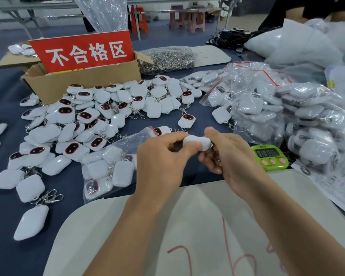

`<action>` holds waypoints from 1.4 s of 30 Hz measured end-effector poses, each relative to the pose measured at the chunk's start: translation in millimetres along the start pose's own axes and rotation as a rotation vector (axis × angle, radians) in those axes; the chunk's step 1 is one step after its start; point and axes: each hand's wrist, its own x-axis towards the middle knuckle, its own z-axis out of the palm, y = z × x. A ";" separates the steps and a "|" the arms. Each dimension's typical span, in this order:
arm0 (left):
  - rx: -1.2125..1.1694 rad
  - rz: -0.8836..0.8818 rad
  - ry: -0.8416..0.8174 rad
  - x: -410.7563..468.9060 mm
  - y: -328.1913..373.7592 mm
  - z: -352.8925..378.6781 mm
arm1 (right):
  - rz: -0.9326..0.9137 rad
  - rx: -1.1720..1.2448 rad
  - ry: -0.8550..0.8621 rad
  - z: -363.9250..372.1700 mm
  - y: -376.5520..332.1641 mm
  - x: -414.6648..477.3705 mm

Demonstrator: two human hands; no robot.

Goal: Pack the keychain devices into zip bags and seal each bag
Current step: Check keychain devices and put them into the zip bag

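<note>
Between the hands, the keychain device (pixel 196 140) shows only its white shell. The thumb of the left hand (pixel 161 156) and the fingers of the right hand (pixel 229 156) cover its ends, and its clasp is largely hidden in the right palm. The left hand hides part of the zip bag (pixel 112 166). Just right of the right hand, the timer (pixel 269 156) has blurred digits. Farther right, the printed sheets (pixel 331 182) are cut off by the frame edge, and their text is too small to read.

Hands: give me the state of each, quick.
Left hand: pinches a white device.
Right hand: holds the same device from its other end.
</note>
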 end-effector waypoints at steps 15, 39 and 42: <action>-0.175 -0.155 0.018 7.9 -5.6 -0.6 | -0.218 -0.040 0.019 1.5 4.5 0.2; -0.335 -0.197 0.086 10.9 -1.9 -3.5 | -0.166 -0.034 -0.163 0.5 3.7 -3.5; -0.327 -0.207 0.100 11.6 -4.6 -1.8 | -0.158 -0.001 -0.231 -1.2 1.9 -3.8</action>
